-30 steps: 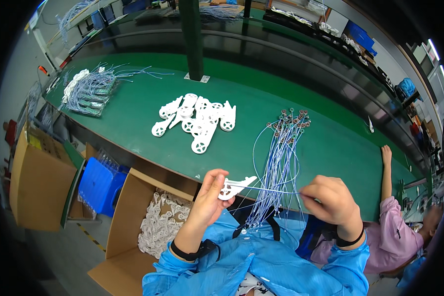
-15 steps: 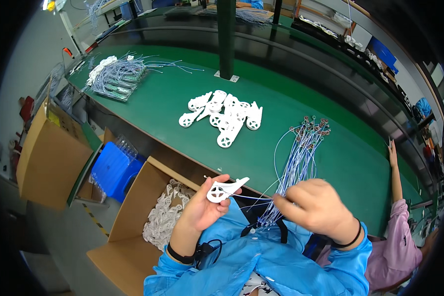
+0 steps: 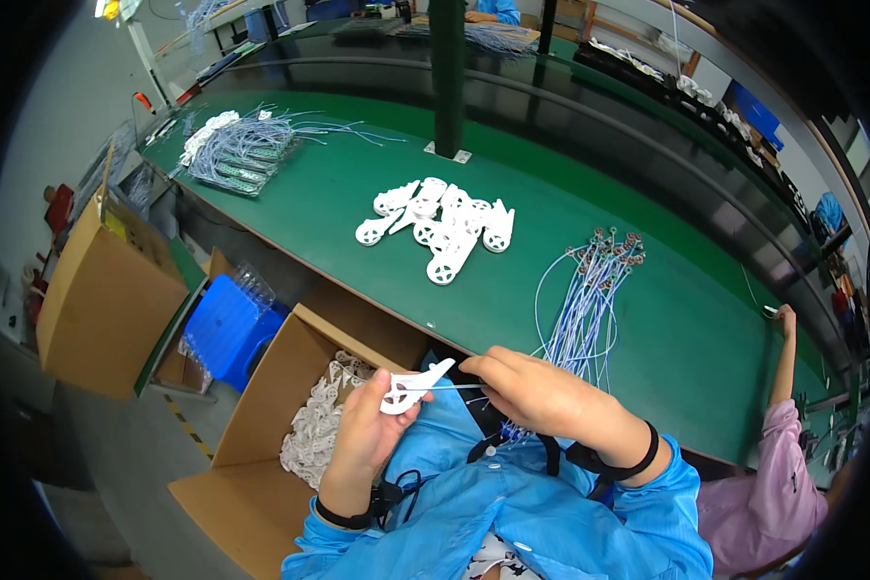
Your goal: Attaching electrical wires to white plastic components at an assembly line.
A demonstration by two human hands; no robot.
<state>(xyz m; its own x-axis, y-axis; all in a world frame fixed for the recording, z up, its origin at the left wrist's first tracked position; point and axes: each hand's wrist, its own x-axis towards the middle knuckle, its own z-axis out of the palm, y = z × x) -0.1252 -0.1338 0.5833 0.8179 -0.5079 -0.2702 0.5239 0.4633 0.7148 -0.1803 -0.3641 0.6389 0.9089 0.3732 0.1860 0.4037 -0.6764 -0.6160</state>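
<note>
Near the tabletop's [image 3: 319, 246] near edge, the grip of the left hand [image 3: 362, 425] is pinched on a white plastic part [image 3: 394, 400] with a wheel-like round end, its pointed end aimed right and away, while the grip of the right hand [image 3: 546, 394] is closed on a thin pale-blue cable [image 3: 459, 388] that runs left to that part. On the tabletop beyond, a pile of white parts [image 3: 445, 230] lies mid-scene and a bundle of cables [image 3: 587, 314] to its right; to the near left stands a cardboard box [image 3: 246, 425] holding more white pieces [image 3: 309, 440]
</note>
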